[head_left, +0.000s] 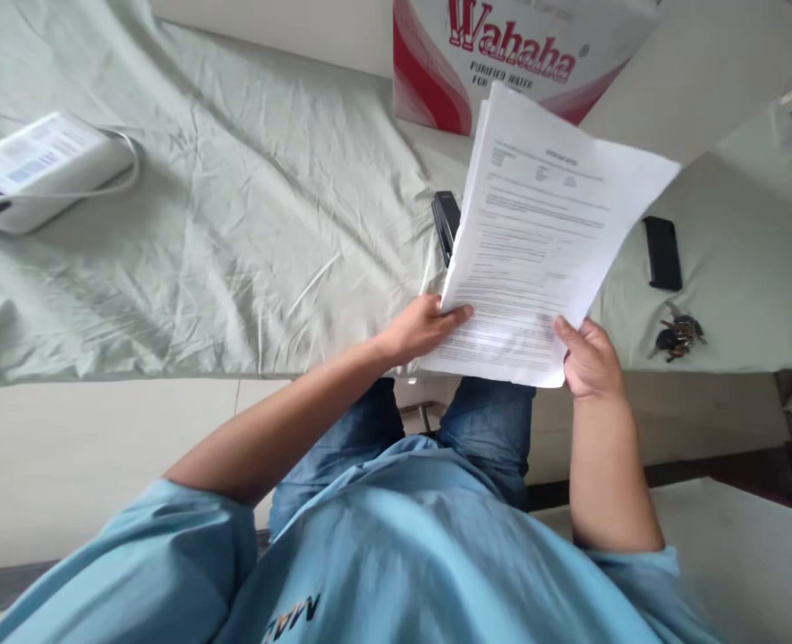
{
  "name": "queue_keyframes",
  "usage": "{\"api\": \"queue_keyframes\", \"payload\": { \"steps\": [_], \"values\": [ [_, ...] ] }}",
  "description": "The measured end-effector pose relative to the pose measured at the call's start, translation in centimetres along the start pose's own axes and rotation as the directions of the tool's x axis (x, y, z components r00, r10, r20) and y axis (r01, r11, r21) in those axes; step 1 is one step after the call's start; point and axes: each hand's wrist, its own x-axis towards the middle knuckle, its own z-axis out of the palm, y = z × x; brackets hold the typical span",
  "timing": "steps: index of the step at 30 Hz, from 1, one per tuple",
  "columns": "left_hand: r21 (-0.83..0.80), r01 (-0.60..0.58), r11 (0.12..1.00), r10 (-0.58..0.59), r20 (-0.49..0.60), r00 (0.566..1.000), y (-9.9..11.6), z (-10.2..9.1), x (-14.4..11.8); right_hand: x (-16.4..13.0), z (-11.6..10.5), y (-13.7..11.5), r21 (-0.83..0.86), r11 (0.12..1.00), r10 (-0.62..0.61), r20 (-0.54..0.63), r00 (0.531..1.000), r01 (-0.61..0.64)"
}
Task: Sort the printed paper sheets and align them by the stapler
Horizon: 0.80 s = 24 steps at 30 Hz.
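Observation:
A small stack of printed paper sheets (536,241) is held up, tilted, over the front edge of the cloth-covered surface. My left hand (426,326) grips its left edge, thumb on top and the other fingers underneath. On the lower right edge my right hand (590,356) is closed the same way, its thumb resting on the print. Just behind the left edge of the sheets shows part of a black stapler (445,224), the rest hidden by the paper.
The surface wears a wrinkled pale green cloth (268,224). A Wahaha water carton (429,63) stands at the back. To the right lie a black phone (662,253) and a bunch of keys (678,336). A white box (53,170) with a cable sits far left.

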Motion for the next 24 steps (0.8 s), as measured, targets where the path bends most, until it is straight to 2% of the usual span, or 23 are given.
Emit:
{"api": "queue_keyframes", "payload": {
  "steps": [4,7,10,13,18,21,24],
  "values": [
    [0.04,0.021,0.999,-0.018,-0.077,0.997,-0.7,0.7,-1.4,-3.5,0.1,1.9,0.111,0.96,0.257,0.008,0.966,-0.256],
    [0.09,0.021,0.996,-0.012,-0.1,0.995,-0.5,0.9,-1.7,-5.1,0.7,2.4,0.192,0.922,0.346,-0.024,0.938,-0.335],
    [0.111,0.049,0.993,-0.036,-0.114,0.993,-0.2,1.0,-1.7,-5.3,1.5,2.2,0.181,0.926,0.354,-0.109,0.929,-0.331],
    [0.022,0.067,0.998,-0.064,-0.128,0.99,-0.1,1.2,-1.9,-5.1,1.9,2.2,0.135,0.941,0.327,-0.135,0.935,-0.31],
    [-0.106,0.103,0.989,-0.12,-0.168,0.978,-0.7,1.5,-3.0,-5.1,1.1,2.6,0.091,0.964,0.262,-0.178,0.948,-0.25],
    [-0.134,0.126,0.983,-0.151,-0.193,0.97,-1.0,1.3,-3.6,-5.2,0.2,2.8,0.106,0.949,0.31,-0.175,0.934,-0.296],
    [-0.122,0.135,0.983,-0.157,-0.184,0.97,-1.0,1.1,-3.7,-5.6,-0.5,2.7,0.106,0.929,0.367,-0.124,0.922,-0.356]
  ]
}}
